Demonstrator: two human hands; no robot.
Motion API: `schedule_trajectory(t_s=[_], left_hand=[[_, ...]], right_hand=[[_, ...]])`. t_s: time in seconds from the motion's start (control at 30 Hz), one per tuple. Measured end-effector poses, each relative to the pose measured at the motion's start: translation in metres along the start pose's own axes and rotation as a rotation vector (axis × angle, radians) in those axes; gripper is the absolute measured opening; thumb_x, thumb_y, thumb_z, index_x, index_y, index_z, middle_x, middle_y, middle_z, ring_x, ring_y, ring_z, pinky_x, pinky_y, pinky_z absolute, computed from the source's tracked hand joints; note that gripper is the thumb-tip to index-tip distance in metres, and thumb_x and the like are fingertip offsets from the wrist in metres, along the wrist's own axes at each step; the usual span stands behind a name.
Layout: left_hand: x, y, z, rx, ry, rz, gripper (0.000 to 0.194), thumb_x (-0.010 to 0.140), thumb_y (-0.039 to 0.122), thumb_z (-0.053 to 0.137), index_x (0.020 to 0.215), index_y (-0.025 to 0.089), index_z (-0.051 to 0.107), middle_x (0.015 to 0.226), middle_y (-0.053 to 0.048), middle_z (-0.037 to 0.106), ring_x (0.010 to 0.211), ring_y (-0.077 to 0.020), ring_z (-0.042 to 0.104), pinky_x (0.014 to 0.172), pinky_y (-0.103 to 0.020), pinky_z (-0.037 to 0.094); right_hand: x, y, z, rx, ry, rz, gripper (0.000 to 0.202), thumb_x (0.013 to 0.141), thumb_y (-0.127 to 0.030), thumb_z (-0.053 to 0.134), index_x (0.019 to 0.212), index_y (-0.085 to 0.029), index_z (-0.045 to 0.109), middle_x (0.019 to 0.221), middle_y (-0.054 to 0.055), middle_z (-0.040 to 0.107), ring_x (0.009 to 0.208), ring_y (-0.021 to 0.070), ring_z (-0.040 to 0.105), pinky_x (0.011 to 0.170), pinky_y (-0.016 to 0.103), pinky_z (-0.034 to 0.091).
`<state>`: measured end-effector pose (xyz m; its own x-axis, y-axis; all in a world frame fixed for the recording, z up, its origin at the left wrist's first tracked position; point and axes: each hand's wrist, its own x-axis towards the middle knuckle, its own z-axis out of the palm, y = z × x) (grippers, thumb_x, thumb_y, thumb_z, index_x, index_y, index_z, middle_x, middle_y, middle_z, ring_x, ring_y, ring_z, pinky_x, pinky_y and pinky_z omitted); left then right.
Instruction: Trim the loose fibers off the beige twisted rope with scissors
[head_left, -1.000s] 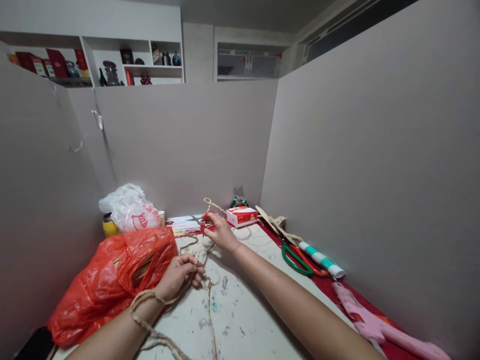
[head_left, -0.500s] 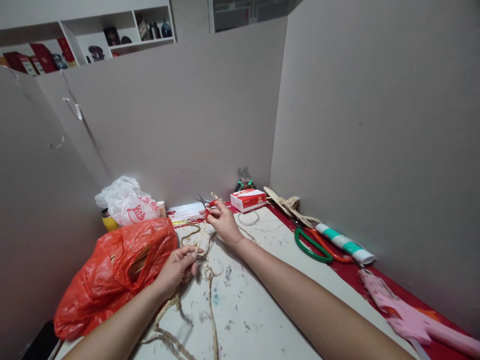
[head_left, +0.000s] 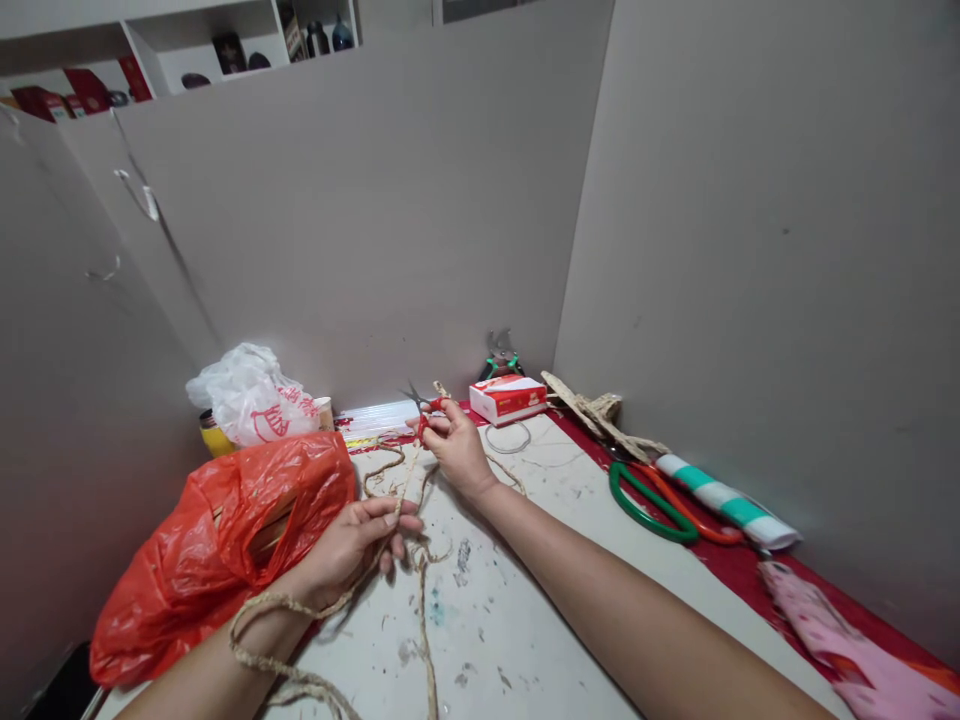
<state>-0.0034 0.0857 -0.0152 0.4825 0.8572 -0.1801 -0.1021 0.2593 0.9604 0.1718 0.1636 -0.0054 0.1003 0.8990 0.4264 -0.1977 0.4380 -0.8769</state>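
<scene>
My right hand grips small scissors by their red handles, with the dark blades pointing up and left, apart from each other. A tan twisted straw rope stretches from that hand down to my left hand, which pinches it between thumb and fingers. The rope's tip pokes up above the right fingers. From my left hand the rope runs back in a loop across my left wrist and forearm. Another length of rope lies on the pale board below my hands.
A red plastic bag holding wooden pieces sits at the left, a white bag behind it. Toward the back are a red-white box, cutters and a wire ring. Green-handled shears and a striped roll lie right.
The view has shifted slightly. The rope below my left hand has swung up and now loops over my left forearm. Both hands keep their hold.
</scene>
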Motion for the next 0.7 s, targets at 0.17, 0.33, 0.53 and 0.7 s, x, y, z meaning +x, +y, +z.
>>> schedule_trajectory(t_s=[0.17,0.33,0.53,0.7], left_hand=[[-0.001,0.004,0.001,-0.114,-0.022,-0.049,0.030,0.078,0.025,0.066,0.102,0.007,0.068,0.090,-0.012,0.068,0.059,-0.0099,0.057,0.051,-0.020,0.045],[0.000,0.001,-0.003,-0.201,-0.036,-0.077,0.031,0.082,0.032,0.062,0.100,0.007,0.068,0.066,-0.005,0.062,0.049,-0.0098,0.054,0.047,-0.022,0.043],[-0.001,0.004,-0.003,-0.202,-0.030,-0.050,0.030,0.081,0.033,0.063,0.098,0.009,0.069,0.073,-0.006,0.063,0.052,-0.0090,0.055,0.051,-0.022,0.045],[-0.002,0.005,0.001,-0.072,0.001,0.069,0.030,0.083,0.027,0.061,0.109,0.013,0.066,0.071,-0.003,0.064,0.048,-0.0062,0.052,0.049,-0.019,0.040]], right_hand=[[-0.003,-0.007,0.003,0.048,0.020,0.004,0.029,0.069,-0.029,0.061,0.091,-0.021,0.045,0.076,0.004,0.072,0.062,0.0127,0.061,0.059,0.025,0.045],[-0.004,-0.015,0.008,0.091,0.003,0.017,0.029,0.069,-0.030,0.062,0.090,-0.022,0.044,0.077,0.002,0.072,0.058,0.0105,0.058,0.056,0.023,0.044],[-0.011,-0.018,0.013,0.106,-0.032,0.040,0.030,0.069,-0.029,0.063,0.091,-0.022,0.045,0.076,0.001,0.071,0.061,0.0107,0.059,0.057,0.023,0.045],[-0.015,-0.008,0.012,0.088,-0.030,0.072,0.029,0.068,-0.026,0.064,0.091,-0.022,0.046,0.071,-0.002,0.068,0.060,0.0103,0.059,0.059,0.023,0.046]])
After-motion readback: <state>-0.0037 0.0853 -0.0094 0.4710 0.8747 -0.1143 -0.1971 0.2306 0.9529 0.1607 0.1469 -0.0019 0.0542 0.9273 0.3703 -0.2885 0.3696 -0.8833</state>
